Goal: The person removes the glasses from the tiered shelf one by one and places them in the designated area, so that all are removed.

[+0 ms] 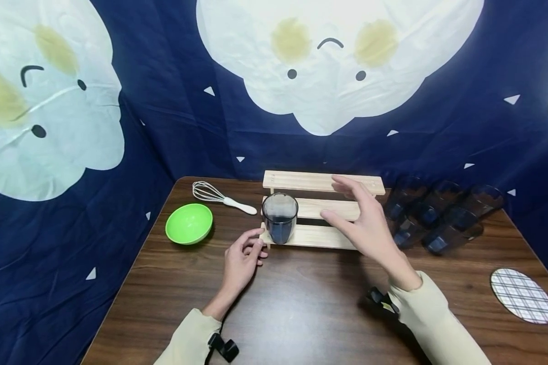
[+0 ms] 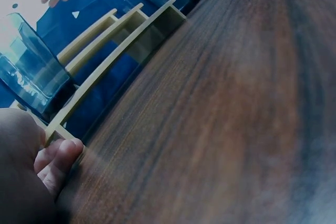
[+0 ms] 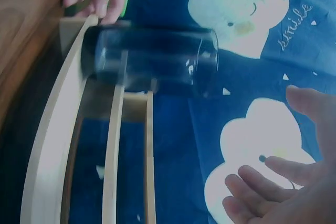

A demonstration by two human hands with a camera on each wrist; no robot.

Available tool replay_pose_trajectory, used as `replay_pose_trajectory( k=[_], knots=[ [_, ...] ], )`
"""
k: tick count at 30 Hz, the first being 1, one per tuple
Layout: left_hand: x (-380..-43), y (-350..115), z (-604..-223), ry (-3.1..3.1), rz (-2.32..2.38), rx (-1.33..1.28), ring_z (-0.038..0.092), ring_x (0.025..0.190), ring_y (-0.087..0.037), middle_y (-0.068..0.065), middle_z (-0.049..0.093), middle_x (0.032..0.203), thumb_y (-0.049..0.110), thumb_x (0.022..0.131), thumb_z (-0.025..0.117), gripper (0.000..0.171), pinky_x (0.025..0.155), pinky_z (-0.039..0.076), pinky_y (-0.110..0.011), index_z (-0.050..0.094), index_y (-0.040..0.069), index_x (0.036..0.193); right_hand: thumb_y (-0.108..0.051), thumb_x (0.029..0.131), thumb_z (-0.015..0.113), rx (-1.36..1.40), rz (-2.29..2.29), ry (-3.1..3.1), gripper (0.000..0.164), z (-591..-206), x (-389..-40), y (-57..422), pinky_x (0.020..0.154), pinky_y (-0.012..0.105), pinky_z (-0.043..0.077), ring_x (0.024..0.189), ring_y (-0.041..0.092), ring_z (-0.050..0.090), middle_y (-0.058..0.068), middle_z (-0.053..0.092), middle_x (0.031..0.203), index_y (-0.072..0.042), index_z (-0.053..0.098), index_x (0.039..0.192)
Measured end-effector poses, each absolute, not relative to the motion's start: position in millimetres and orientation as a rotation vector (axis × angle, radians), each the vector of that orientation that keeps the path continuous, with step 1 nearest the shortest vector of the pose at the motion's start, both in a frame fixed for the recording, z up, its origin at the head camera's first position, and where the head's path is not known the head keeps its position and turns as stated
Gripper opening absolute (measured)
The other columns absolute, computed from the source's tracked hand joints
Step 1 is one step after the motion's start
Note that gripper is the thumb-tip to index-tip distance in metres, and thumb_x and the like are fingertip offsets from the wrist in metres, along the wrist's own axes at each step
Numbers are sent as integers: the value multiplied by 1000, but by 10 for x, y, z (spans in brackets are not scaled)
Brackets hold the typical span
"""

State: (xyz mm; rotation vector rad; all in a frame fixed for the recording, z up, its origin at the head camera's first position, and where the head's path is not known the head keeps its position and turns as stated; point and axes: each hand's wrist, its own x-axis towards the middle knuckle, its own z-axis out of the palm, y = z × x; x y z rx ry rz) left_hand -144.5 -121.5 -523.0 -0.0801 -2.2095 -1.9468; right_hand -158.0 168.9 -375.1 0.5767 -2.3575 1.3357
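A dark tinted drinking glass (image 1: 280,223) stands upright at the left end of the lowest step of a three-tier wooden rack (image 1: 321,237). My left hand (image 1: 243,258) grips the rack's front left corner, its fingers curled at the end of the bottom slat in the left wrist view. Over the right part of the rack, my right hand (image 1: 367,225) is raised with thumb and fingers spread, holding nothing. The right wrist view has the glass (image 3: 152,59) apart from this hand (image 3: 283,177).
Several more tinted glasses (image 1: 454,238) are grouped right of the rack. A green bowl (image 1: 189,224) and a white whisk (image 1: 239,205) lie to the left. A round checked coaster (image 1: 522,295) is at the right edge of the wooden table (image 1: 301,309). Behind hangs a blue cloth (image 1: 178,101).
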Motion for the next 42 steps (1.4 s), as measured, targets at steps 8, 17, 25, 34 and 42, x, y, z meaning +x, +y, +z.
replay_pose_trajectory(
  k=[8, 17, 25, 34, 42],
  knots=[
    [-1453, -1211, -5226, -2217, -1942, -70, 81, 74, -26, -23, 81, 101, -1, 109, 69, 26, 57, 68, -28, 75, 2, 134, -21, 88, 97, 677, 1392, -2409, 93, -3799, -1642, 1348, 122, 54, 48, 141, 29, 60, 18, 64, 151, -12, 48, 166],
    [-1473, -1191, -5204, -2217, -1954, -81, 81, 75, -26, -22, 81, 101, 0, 109, 69, 27, 58, 68, -27, 75, 4, 134, -24, 81, 103, 656, 1546, -2447, 113, -3978, -1740, 1106, 124, 53, 49, 151, 26, 51, 17, 53, 163, -12, 37, 172],
    [-1468, -1196, -5208, -2218, -1954, -69, 81, 74, -24, -22, 81, 101, -1, 108, 69, 27, 57, 68, -27, 75, 4, 134, -18, 81, 102, 615, 1573, -2451, 106, -4098, -1791, 987, 119, 54, 54, 142, 33, 58, 18, 63, 152, -5, 43, 168],
    [-1456, -1214, -5209, -2219, -1955, -55, 81, 75, -23, -22, 81, 102, 0, 109, 69, 27, 58, 69, -28, 75, 4, 135, -18, 80, 103, 654, 1579, -2422, 96, -4123, -1821, 915, 120, 58, 53, 139, 39, 62, 14, 67, 149, -6, 53, 161],
    [-1453, -1211, -5224, -2221, -1951, -60, 81, 75, -24, -21, 81, 102, -1, 108, 69, 27, 58, 69, -28, 76, 5, 133, -25, 82, 102, 651, 1575, -2439, 93, -4102, -1830, 803, 122, 54, 51, 141, 29, 61, 11, 65, 154, -10, 56, 161]
  ],
)
